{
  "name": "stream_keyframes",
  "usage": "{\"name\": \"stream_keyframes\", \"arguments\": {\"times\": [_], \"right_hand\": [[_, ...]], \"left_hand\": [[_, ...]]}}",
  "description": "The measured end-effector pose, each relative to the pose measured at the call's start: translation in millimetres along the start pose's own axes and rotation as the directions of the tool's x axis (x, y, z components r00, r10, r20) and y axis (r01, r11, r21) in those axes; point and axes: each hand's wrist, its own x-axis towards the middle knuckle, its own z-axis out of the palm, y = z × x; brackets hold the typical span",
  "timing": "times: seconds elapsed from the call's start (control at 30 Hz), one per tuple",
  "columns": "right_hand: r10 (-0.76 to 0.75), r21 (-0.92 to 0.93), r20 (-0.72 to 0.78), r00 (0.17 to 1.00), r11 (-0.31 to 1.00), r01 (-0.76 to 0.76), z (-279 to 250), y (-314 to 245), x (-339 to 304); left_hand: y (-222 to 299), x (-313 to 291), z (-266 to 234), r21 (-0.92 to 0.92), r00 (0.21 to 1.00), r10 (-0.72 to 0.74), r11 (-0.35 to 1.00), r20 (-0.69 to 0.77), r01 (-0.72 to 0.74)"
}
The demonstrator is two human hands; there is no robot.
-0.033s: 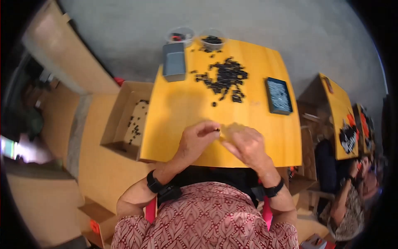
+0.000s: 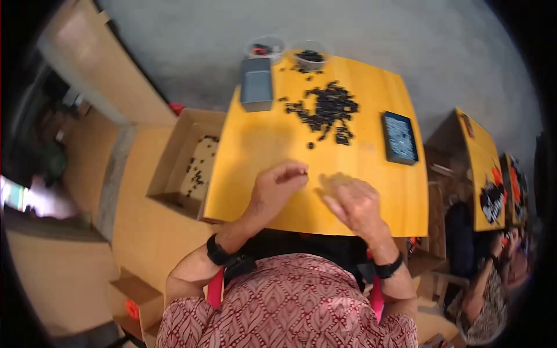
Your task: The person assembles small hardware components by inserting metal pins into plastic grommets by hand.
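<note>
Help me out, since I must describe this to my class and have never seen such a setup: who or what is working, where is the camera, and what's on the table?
There is no robot: these are a person's bare hands. A fisheye camera on the person's head looks down, so edges bend. The left hand seems to pinch a tiny dark piece; the right hand is apart from it, too blurred to tell whether it holds anything. On the yellow table lie a heap of small black pieces, a gray tray and, right, a dark tray of silvery pieces. A cardboard box stands to its left.
</note>
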Motion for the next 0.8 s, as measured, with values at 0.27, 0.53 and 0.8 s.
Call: {"name": "stream_keyframes", "arguments": {"times": [0.27, 0.53, 0.8], "right_hand": [[0.073, -0.117, 0.213, 0.974, 0.992, -0.049, -20.6, -1.6, -15.5], [0.038, -0.09, 0.217, 0.976, 0.996, -0.019, -10.7, -4.6, -21.9], [0.067, -0.118, 0.262, 0.963, 0.992, -0.037, -13.5, 16.5, -37.1]], "left_hand": [[24.5, 17.0, -170.2, 0.173, 0.736, 0.252, 0.968, -0.628, -0.185], [28.1, -12.8, -163.2, -0.06, 0.892, 0.061, 0.993, -0.447, -0.098], [93.1, -19.3, -36.0, -0.351, 0.986, -0.004, 0.934, 0.166, 0.063]]}}
